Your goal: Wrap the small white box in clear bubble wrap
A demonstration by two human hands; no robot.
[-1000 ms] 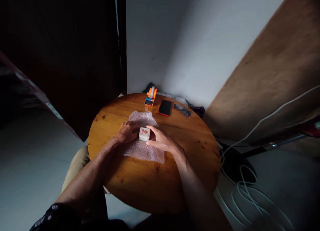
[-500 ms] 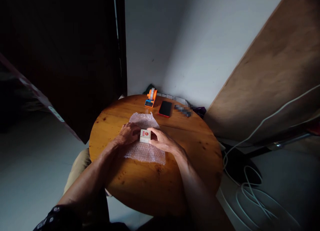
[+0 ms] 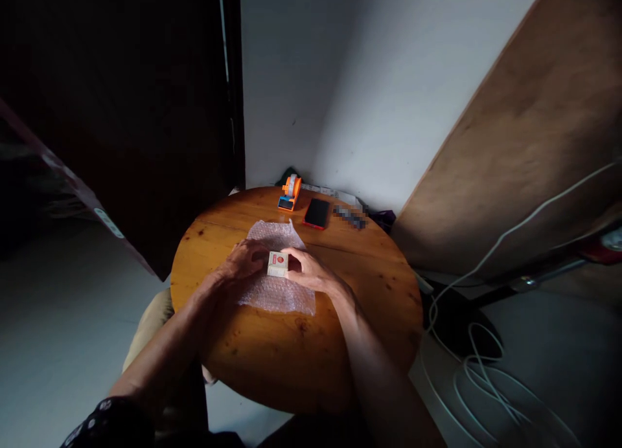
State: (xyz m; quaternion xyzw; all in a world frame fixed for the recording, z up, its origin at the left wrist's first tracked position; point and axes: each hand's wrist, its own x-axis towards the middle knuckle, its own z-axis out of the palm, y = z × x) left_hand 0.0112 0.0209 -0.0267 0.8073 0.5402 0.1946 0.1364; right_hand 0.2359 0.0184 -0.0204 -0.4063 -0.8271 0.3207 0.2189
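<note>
A small white box (image 3: pixel 278 264) with red print sits over the middle of a sheet of clear bubble wrap (image 3: pixel 284 299). My right hand (image 3: pixel 311 270) grips it from the right, a finger at the top corner and the thumb at the lower right edge. On the other side, my left hand (image 3: pixel 244 259) rests over the wrap with fingers and thumb apart, curved toward the box. A narrow gap shows between its thumb and the box. Parts of the left fingers are in shadow.
Farther back on the round wooden table (image 3: pixel 369 318) stand an orange and blue tape dispenser (image 3: pixel 290 192) and a dark phone (image 3: pixel 317 213) with a red edge. A blurred-out item (image 3: pixel 350 216) lies right of the phone. White cable (image 3: pixel 486 370) coils on the floor at right.
The left thumb and fingers have drawn slightly away from the box. My right hand keeps its hold. The whole view has shifted a little.
</note>
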